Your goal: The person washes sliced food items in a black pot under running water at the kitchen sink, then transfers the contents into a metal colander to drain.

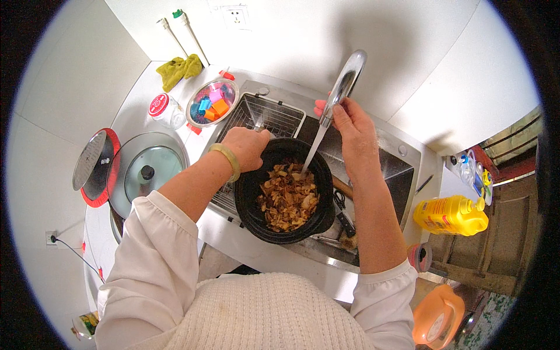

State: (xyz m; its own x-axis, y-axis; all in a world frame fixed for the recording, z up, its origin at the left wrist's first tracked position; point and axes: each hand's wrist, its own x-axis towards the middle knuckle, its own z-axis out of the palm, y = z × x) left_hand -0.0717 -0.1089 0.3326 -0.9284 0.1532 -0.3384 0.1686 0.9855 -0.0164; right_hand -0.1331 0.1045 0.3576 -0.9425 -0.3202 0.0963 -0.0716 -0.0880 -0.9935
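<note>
A black pot [326, 183] stands over the steel sink and holds brown, dried-looking pieces of food [288, 197]. Water runs from the chrome faucet [348, 74] onto the food. My right hand [356, 127] grips the faucet's spout near its outlet, thumb in front. At the pot's upper left rim is my left hand [247, 146], its fingers curled around what seems to be a handle; the grip is largely hidden under the hand. A wire dish rack [288, 114] sits in the sink behind the pot.
To the left are a glass lid [168, 159], a red-lidded jar [168, 111] and a steel bowl of colored pieces [192, 109]. A black-handled knife [344, 216] lies right of the pot. A yellow pump bottle [446, 215] is at the right; an orange plastic jug [455, 306] sits lower.
</note>
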